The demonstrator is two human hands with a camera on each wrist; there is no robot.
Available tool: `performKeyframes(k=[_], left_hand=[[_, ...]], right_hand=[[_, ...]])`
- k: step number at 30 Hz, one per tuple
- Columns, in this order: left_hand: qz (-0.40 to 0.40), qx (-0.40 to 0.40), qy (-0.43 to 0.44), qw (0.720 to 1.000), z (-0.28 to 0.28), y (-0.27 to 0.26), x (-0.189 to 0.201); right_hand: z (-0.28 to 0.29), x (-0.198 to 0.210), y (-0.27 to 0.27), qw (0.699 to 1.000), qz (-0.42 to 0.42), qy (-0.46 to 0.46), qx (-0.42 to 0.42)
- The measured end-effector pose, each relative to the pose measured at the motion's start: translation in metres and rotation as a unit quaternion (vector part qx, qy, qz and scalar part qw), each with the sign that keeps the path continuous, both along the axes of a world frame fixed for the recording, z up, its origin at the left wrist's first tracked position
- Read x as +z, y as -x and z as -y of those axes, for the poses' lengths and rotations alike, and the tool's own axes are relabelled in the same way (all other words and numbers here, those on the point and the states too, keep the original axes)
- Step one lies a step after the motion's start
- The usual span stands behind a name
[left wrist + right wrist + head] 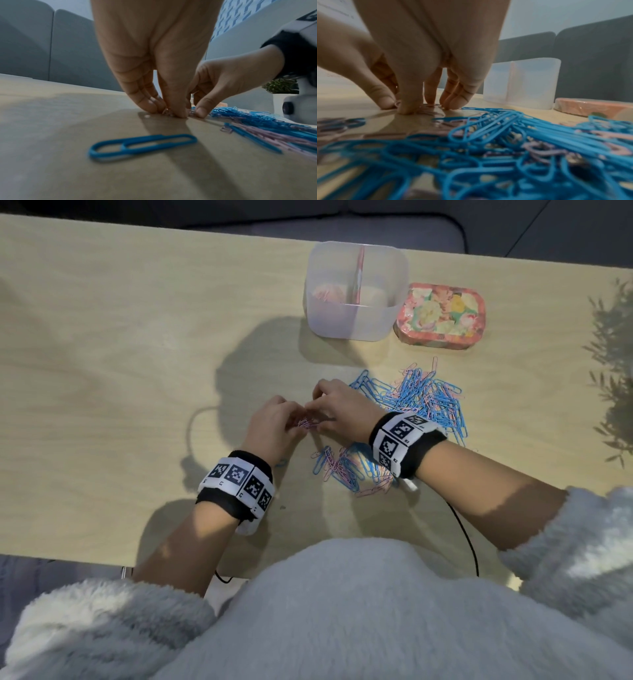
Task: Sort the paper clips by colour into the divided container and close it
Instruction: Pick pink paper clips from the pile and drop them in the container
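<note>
Pinching a small bunch of pink clips (306, 422) between left hand (270, 422) and right hand (337, 407), we've binned few in the divided container (356, 292), lid (440, 314) off, mixed pile (421, 398) remaining.

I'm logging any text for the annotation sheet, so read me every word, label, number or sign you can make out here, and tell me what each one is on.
No readable words, brands or numbers.
Left wristband: black-and-white square code markers; tiny characters beside them, too small to read.
Right wristband: the same markers and tiny characters, unreadable.
Floral tin: flower pattern only, no lettering visible.
Divided container: translucent, no label visible.
</note>
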State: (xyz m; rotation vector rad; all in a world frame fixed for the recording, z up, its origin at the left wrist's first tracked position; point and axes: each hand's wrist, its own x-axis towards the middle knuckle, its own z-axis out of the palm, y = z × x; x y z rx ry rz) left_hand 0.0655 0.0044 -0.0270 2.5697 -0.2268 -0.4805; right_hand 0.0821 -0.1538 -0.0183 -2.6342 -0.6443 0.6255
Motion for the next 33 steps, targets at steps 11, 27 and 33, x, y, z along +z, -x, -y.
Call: performKeyframes(k=[11, 27, 33], left_hand=[[0.053, -0.109, -0.028, 0.992, -0.002, -0.004, 0.009], [0.021, -0.053, 0.008, 0.998, -0.004, -0.015, 0.01], [0.037, -0.036, 0.052, 0.997, 0.003, -0.03, 0.025]], right_hand=[[-0.001, -0.017, 0.013, 0.994, 0.097, 0.046, 0.004], [0.036, 0.067, -0.097, 0.942, 0.082, -0.156, -0.284], [0.028, 0.068, -0.131, 0.938, 0.06, -0.124, -0.316]])
